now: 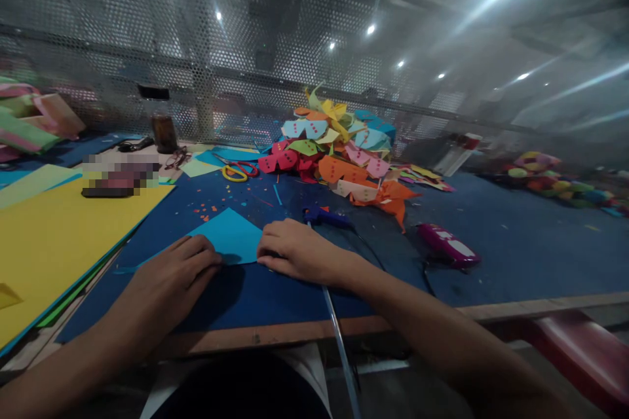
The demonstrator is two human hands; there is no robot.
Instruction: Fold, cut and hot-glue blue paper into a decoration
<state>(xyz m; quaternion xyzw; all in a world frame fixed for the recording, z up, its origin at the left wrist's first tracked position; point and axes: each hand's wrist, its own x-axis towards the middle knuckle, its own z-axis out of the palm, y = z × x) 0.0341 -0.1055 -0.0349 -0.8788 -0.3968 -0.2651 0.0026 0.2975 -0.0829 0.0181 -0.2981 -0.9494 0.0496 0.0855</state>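
Note:
A sheet of blue paper [233,236], showing a pointed top and a straight lower edge, lies on the dark blue table surface in front of me. My left hand [181,268] has its curled fingers pressed on the paper's lower left part. At the paper's right end, the bent fingers of my right hand [292,249] pinch the edge; the thumb is partly hidden. Just beyond my right hand lies a blue glue gun [331,217], and a long clear glue stick [339,334] runs from it under my right wrist and past the table's front edge.
Colourful cut-paper shapes [339,144] are heaped at the back, beside scissors [236,172] with red and yellow handles. Large yellow sheets [73,242] lie left, near a dark bottle [164,131]. A glossy purple corded device [447,247] rests right; a red stool [580,353] stands below.

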